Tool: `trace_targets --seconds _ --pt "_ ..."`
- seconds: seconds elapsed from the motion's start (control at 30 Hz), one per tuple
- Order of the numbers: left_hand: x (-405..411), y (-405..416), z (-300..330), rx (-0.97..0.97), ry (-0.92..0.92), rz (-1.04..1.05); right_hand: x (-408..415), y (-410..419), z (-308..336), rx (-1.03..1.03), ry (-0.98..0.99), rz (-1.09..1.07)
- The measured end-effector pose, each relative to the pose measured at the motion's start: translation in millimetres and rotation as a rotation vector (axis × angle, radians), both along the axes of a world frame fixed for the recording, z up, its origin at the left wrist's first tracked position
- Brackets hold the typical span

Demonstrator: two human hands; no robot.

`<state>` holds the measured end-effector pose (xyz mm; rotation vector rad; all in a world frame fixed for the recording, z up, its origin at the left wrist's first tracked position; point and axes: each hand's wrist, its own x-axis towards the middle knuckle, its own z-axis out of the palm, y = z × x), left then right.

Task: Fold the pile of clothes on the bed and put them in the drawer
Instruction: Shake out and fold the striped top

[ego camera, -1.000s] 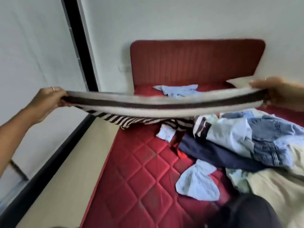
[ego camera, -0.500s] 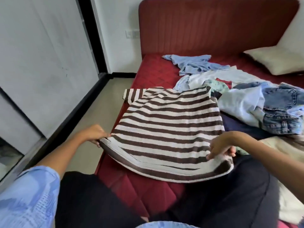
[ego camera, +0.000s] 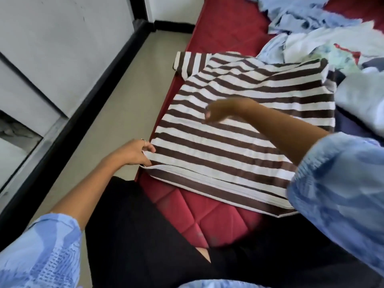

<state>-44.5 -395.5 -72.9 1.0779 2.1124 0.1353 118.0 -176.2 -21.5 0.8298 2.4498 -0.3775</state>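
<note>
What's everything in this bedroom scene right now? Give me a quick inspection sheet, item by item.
Surface: red quilted mattress.
Job's things: striped shirt spread flat near the mattress edge, one sleeve sticking out.
Clutter: unfolded pile of clothes beyond the shirt.
Hands: left hand holds the shirt's lower corner; right hand is over the middle, fingers loose, blurred.
Cables: nothing seen.
Surroundings: beige floor, white wall with black skirting.

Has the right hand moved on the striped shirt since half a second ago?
Yes. The right hand left the hem of the striped shirt and moved up its middle, towards the collar end.
</note>
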Motion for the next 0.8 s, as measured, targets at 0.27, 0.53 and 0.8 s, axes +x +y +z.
trace_targets --seconds 0.27,0.53,0.8 --pt "-14.8 -14.1 -7.5 -0.056 -0.190 0.150 -135.5 58.1 -36.1 0.152 0.237 0.065" --pt "-16.5 -12.5 -8.5 0.020 -0.345 0.221 -196.9 102.8 -84.8 0.257 0.079 -0.096" --pt "-2.8 2.3 5.2 0.236 -0.390 0.109 -213.1 137.2 -118.5 0.250 0.099 -0.201"
